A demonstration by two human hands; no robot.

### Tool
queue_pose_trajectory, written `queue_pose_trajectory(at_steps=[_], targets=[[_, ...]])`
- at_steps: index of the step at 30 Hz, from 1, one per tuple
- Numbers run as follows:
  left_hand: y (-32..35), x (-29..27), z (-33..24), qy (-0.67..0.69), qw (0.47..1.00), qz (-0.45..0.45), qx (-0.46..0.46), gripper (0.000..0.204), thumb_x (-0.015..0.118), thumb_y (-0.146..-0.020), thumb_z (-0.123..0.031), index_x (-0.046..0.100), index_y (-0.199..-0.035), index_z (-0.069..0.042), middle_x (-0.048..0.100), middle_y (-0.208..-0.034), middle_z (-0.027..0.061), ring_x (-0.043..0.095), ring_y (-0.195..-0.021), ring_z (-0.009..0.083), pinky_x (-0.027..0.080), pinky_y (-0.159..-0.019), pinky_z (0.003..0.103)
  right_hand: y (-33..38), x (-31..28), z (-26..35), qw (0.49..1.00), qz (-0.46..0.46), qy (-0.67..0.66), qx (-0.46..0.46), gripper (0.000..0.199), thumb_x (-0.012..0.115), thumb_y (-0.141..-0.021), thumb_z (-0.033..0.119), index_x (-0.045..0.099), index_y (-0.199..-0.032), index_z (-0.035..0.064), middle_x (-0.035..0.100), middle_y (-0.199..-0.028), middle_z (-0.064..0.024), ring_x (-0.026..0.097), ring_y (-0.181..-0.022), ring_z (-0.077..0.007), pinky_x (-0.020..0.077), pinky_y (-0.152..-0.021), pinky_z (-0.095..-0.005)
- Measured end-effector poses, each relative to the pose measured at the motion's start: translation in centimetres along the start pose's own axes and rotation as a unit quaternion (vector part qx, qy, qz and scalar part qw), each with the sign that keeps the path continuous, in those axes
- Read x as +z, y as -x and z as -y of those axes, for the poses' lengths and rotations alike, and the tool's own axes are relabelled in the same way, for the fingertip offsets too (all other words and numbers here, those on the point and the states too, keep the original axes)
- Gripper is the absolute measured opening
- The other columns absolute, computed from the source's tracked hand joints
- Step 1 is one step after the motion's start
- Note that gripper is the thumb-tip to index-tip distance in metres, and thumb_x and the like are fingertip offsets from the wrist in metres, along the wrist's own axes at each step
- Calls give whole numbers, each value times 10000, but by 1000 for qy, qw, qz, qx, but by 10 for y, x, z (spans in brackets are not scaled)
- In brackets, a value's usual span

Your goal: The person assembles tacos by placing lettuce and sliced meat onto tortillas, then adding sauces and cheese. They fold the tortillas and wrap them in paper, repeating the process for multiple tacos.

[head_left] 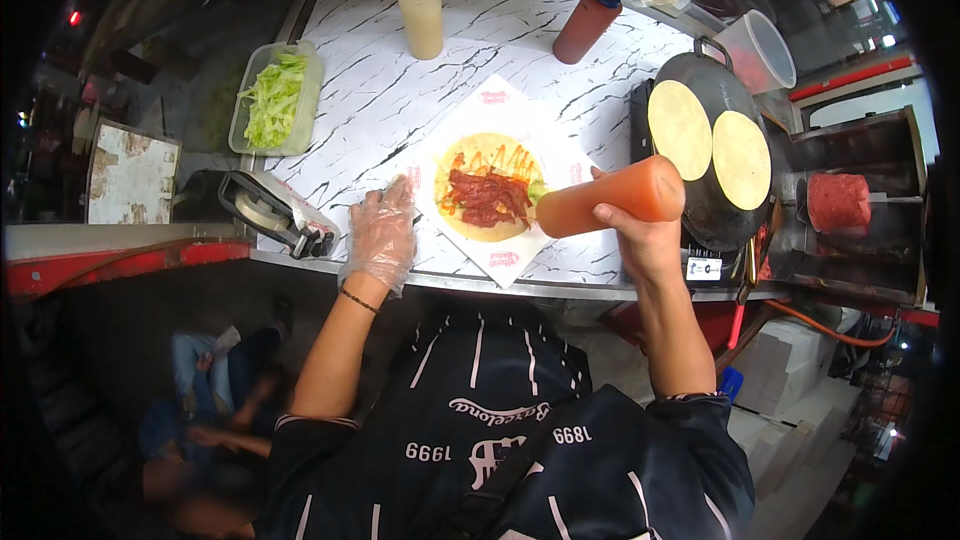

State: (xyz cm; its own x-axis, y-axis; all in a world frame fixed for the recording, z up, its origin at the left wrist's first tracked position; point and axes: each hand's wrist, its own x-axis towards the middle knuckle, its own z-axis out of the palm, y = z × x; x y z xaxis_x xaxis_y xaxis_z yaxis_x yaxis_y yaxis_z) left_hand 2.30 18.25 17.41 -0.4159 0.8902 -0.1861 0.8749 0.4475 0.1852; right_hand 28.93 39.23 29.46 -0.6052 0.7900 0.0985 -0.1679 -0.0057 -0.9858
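My bare right hand (640,235) is wrapped round a squeeze bottle of orange sauce (612,198). The bottle is tilted, its lower end pointing left at the edge of a flatbread (455,153). Dark red strips of meat (487,197) lie across the bread, with orange sauce lines above them and a bit of green at the right. A white printed paper sheet (492,265), turned like a diamond, lies under the bread. My left hand (382,232), in a clear plastic glove, rests flat with its fingers spread on the counter beside the paper's left corner, holding nothing.
Left stand a tub of shredded lettuce (275,100) and a tape dispenser (275,212). Behind are a yellow-capped bottle (420,15) and a dark red bottle (587,27). At right, two flatbreads (680,130) lie on a black griddle (690,68), with meat on a vertical grill (838,203) beyond.
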Motion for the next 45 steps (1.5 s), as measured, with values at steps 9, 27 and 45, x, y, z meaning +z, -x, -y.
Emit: queue_pose_trajectory(at_steps=[9,27,45], targets=[[-1,3,2,-22,999,-31,11,697,678,-869,-150,552,-1549,-59,534,-1614,35,540,-1297,305,433,-1064,525,-12,32,0,997,-60,-40,27,529,872,-733,-170,608,-1139,43,693,-1074,-81,723,-1078,-249,556,-1105,-515],[-1,1,2,-28,999,-8,21,715,621,-896,-126,489,-1597,-72,533,-1613,54,531,-1308,326,415,-1088,551,-192,57,-150,956,-20,-172,236,1087,777,-976,209,-16,-1719,181,439,-1522,-241,635,-1207,-358,644,-868,-509],[0,5,0,19,999,-49,12,664,650,-851,-90,579,-1508,-24,566,-1572,107,568,-1286,363,441,-1065,522,-264,185,-213,969,52,233,60,978,931,-725,146,415,-1549,42,644,-1313,-167,694,-1133,-290,584,-973,-416]])
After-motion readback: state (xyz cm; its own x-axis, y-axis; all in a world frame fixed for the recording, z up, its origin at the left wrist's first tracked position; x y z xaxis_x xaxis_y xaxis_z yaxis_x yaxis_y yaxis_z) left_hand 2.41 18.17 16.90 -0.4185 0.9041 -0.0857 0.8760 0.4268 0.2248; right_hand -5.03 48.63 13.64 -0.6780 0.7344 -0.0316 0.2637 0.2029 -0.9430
